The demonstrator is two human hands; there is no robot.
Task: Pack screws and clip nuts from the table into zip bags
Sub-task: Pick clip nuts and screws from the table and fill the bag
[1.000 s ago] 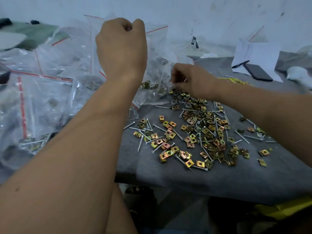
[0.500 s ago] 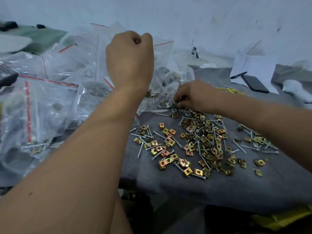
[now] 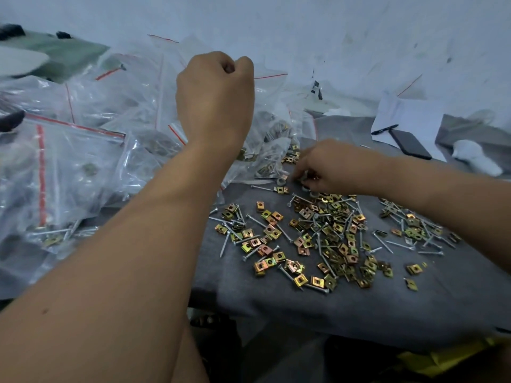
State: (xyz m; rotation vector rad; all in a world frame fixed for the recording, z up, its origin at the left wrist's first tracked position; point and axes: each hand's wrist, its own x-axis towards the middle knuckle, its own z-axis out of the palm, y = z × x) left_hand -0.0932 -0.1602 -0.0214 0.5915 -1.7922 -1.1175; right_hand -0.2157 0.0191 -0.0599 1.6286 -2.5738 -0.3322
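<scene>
The left hand (image 3: 215,95) is curling its fingers high over the crinkly clear zip bags (image 3: 83,150); what it grips is hidden; the right hand (image 3: 329,167) is pinching something small among shiny square clip nuts (image 3: 326,244) and thin silver screws (image 3: 384,241) lying on the soft grey cloth (image 3: 359,308).
</scene>
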